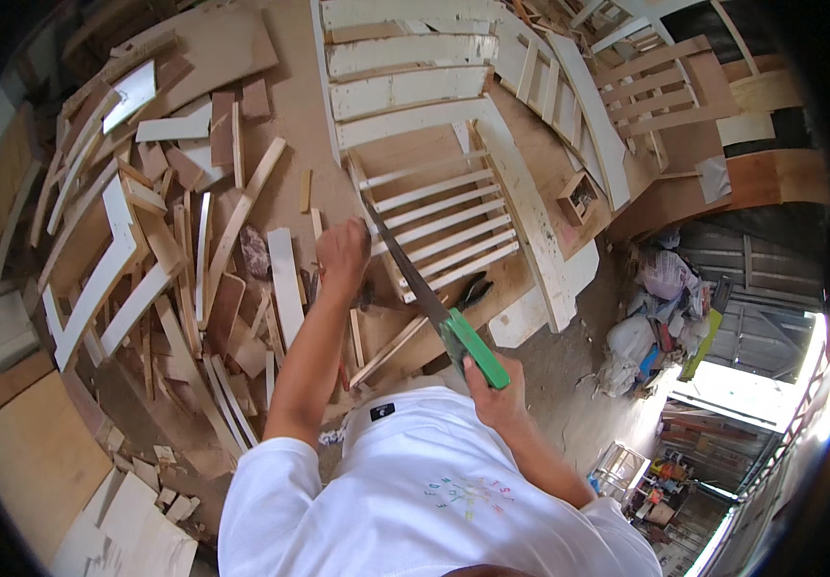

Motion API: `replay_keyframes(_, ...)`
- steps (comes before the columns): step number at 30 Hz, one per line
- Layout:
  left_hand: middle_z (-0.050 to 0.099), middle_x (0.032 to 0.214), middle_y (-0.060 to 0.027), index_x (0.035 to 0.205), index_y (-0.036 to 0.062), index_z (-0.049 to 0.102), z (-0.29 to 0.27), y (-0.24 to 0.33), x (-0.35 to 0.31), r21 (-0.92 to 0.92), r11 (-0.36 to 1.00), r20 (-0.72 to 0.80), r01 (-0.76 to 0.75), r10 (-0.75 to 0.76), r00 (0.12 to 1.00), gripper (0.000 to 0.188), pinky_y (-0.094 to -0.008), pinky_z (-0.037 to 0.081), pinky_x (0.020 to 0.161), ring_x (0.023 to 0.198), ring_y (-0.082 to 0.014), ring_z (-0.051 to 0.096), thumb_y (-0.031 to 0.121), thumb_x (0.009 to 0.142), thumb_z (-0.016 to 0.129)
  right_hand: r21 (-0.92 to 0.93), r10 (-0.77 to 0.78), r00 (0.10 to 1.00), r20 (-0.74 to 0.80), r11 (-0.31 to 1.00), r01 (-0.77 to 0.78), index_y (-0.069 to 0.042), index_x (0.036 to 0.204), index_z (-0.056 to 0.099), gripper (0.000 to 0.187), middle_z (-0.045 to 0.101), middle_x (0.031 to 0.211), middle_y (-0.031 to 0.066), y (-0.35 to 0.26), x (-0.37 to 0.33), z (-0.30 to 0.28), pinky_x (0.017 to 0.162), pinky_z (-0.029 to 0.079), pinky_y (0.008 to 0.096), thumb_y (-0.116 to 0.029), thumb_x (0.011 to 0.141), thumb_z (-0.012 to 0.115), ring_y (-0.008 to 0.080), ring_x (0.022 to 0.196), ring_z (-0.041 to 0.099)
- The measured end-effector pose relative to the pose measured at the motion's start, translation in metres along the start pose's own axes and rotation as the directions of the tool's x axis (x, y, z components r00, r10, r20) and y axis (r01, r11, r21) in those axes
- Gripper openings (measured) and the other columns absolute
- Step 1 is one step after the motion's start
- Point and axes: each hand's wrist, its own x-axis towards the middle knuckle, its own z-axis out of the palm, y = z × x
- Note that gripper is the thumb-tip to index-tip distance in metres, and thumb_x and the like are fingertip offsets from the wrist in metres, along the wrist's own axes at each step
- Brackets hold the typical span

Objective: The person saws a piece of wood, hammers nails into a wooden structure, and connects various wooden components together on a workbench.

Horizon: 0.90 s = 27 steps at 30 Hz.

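- The right hand [496, 389] was closed around the green handle [472, 348] of a handsaw, fingers wrapped under it, with the wrist bent and the forearm coming up from the lower right of the head view.
- From that hand the saw blade [405, 269] ran up and to the left, its far end reaching the near rail of a white slatted frame [444, 216] lying flat.
- The left hand [343, 255] was out ahead with the arm nearly straight, closed into a loose fist pressed down at the frame's near left corner, just beside the far end of the blade; whether it gripped the rail or only leaned on it could not be told.
- Judged from this pose, the step in hand was a saw cut through the frame's near rail, with the left hand steadying the work and the right driving the saw.
- How deep the cut had gone could not be seen, since hand and blade covered the spot.
- The next move seemed to call for a long, even stroke along the blade's line, the left hand kept clear of the teeth and firm on the frame so it would not shift.
- Left of the left hand lay a heap of wood offcuts [174, 260], brown and white-painted strips scattered over each other.
- Beyond the frame, further from both hands, more white slatted panels [415, 67] lay stacked.
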Motion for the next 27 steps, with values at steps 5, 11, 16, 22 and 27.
replay_keyframes(5,0.071,0.07,-0.0187,0.074,0.0084,0.072,0.007,-0.003,0.003,-0.032,0.987,0.024,0.157,-0.156,0.987,0.033,-0.0493,0.059,0.06,0.065,-0.039,0.072,0.021,0.098,0.052,0.068,0.112,0.991,0.068,0.991,-0.117,0.001,0.084,0.064,0.019,0.054,0.063,0.0145,0.003,-0.012,-0.024,0.052,0.041,0.0372,-0.014,0.097,0.064,0.0175,0.054,0.052)
replay_keyframes(11,0.073,0.079,-0.0209,0.083,0.006,0.074,0.006,-0.001,0.006,-0.016,0.998,0.098,0.063,-0.061,0.993,0.033,-0.0474,0.06,0.065,0.073,-0.0372,0.075,0.018,0.098,0.047,0.1,0.195,0.98,0.032,0.975,-0.198,0.001,0.085,0.064,0.02,0.054,0.063,0.0117,0.015,0.004,0.002,0.052,0.041,0.037,-0.013,0.098,0.062,0.0165,0.054,0.051)
replay_keyframes(16,0.072,0.074,-0.0166,0.081,0.008,0.07,0.015,-0.003,0.005,0.03,0.997,0.042,0.071,-0.072,0.996,0.019,-0.0496,0.059,0.06,0.069,-0.0382,0.073,0.018,0.091,0.057,0.092,0.127,0.992,-0.001,0.988,-0.126,0.002,0.084,0.063,0.022,0.053,0.062,0.0094,0.021,-0.016,-0.013,0.052,0.04,0.035,-0.014,0.098,0.063,0.0121,0.057,0.05)
replay_keyframes(22,0.073,0.077,-0.022,0.079,0.0054,0.073,0.014,-0.005,0.004,-0.019,0.996,0.059,0.084,-0.083,0.995,0.04,-0.0492,0.059,0.063,0.073,-0.0395,0.074,0.023,0.1,0.045,0.132,0.165,0.986,0.015,0.977,-0.166,0.001,0.081,0.061,0.022,0.053,0.06,0.0118,0.017,-0.026,-0.015,0.051,0.04,0.036,-0.014,0.098,0.063,0.0147,0.053,0.051)
replay_keyframes(27,0.072,0.076,-0.0204,0.077,0.0052,0.074,0.017,-0.002,0.003,0.017,0.997,0.011,0.078,-0.078,0.997,0.039,-0.05,0.059,0.064,0.073,-0.0406,0.073,0.023,0.098,0.047,0.024,0.047,0.999,0.01,0.999,-0.047,0.001,0.079,0.06,0.022,0.054,0.06,0.0142,0.025,-0.014,-0.007,0.051,0.04,0.0356,-0.012,0.097,0.063,0.015,0.053,0.051)
